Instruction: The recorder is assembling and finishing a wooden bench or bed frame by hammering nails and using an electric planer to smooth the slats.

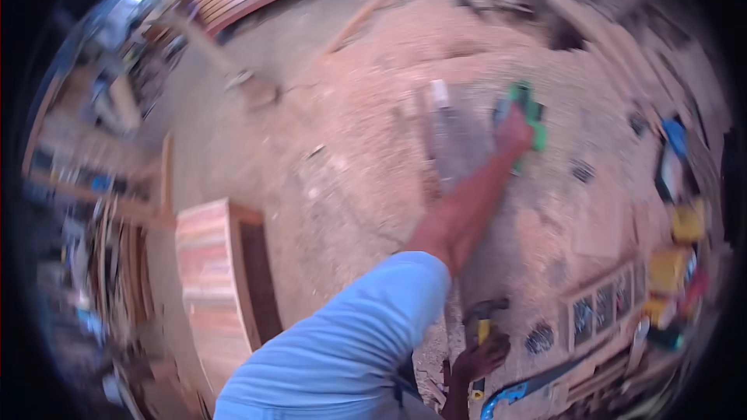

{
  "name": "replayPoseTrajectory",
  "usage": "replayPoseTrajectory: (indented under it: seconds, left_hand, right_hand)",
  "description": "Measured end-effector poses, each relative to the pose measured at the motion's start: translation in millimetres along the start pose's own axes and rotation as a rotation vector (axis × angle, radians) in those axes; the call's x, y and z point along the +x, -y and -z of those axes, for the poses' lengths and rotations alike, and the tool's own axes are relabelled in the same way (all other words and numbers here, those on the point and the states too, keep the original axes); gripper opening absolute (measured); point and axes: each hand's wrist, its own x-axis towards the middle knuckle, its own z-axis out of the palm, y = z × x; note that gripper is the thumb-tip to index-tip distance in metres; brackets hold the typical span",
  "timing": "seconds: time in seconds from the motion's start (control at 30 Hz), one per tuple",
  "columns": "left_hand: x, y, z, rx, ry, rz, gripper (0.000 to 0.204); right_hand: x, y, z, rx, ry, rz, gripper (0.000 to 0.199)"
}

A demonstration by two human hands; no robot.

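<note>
A: ok what's in each hand here? it's kinda blurry

B: left hand (515, 134) is way out front and looks wrapped round a green tool (537, 135). can't make out each finger tho. right hand (484, 354) is down low, curled round the handle of a hammer (485, 330), head pointing away from the wrist.

A: and where's the green thing exactly?

B: just right of the far part of that grey plank (461, 140), with sawdust (373, 124) all around. can't tell if it's resting on something or held up.

A: any tips for handling it like that?

B: imo the long reach is the weak bit. I'd step in so the elbow can bend, get a full palm on the tool, and have it sitting flat before loosening the fingers. blur hides the underside, so I'd treat it as sharp and check it's off.

A: and the hammer?

B: low and quiet while the other arm works. mind the saw (537, 383) just beside that hand, easy to knock. loose sawdust is probably slippy too, so feet first.
</note>
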Motion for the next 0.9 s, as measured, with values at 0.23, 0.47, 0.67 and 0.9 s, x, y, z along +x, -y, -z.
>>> replayPoseTrajectory:
  seconds: [0.23, 0.47, 0.67, 0.9]
  left_hand:
    - [-199, 40, 186, -0.324, 0.058, 0.061, 0.070]
    - [-440, 157, 335, -0.139, -0.026, 0.225, 0.089]
    - [-554, 280, 414, -0.071, -0.072, 0.555, 0.091]
    - [-632, 407, 481, -0.184, -0.264, 0.557, 0.098]
  right_hand:
    - [7, -16, -8, -0.062, -0.144, 0.027, 0.058]
    - [15, -24, -23, -0.178, -0.185, 0.050, 0.063]
    - [22, 98, 14, 0.388, -0.072, 0.851, 0.060]
    - [-175, 410, 56, 0.759, 1.545, 0.188, 0.057]
